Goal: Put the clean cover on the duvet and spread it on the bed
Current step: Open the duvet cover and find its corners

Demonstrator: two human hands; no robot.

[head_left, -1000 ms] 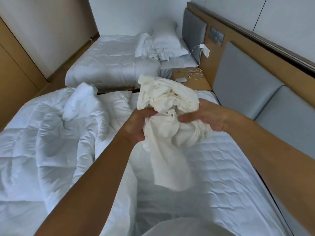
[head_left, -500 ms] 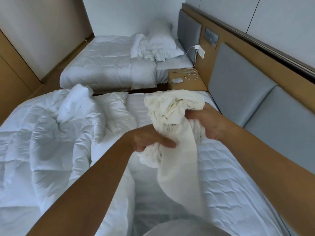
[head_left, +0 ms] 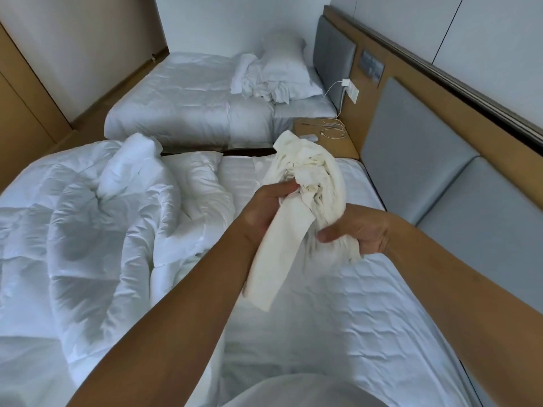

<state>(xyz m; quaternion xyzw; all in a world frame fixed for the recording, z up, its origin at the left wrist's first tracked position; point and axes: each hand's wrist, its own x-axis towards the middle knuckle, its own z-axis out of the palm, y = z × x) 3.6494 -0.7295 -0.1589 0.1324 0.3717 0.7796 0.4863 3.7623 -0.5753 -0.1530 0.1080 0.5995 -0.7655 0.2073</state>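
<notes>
We hold the cover point(head_left: 308, 177), a cream-coloured bundle of crumpled cloth, in the air above the bed point(head_left: 338, 312). Our left hand point(head_left: 264, 210) grips the bunch from the left, its fingers curled into the folds near the middle. Our right hand point(head_left: 358, 230) grips the lower right part of the same bunch, with its fingers wrapped round the cloth and the thumb pointing left. The top of the bundle stands above both hands, and one loose strip hangs down between our forearms; we cannot tell whether its end touches the sheet.

The duvet point(head_left: 88, 230), white and bare, lies heaped and twisted on the left half of the bed, one end bunched up toward the head. The right half of the bed shows its quilted white sheet, wrinkled. A grey padded headboard point(head_left: 411, 148) set in a wooden frame runs along the wall to our right.

Beyond the head of the bed, a wooden nightstand point(head_left: 348, 148) stands against that wall, with coiled cables point(head_left: 333, 131) lying on it. A white plug point(head_left: 346, 82) sits in the wall socket above it, its cord running down to the nightstand. On the other side of the nightstand a far bed point(head_left: 182, 107) stands under smooth white bedding, with a pillow point(head_left: 285, 71) and some rumpled white cloth at its head.
</notes>
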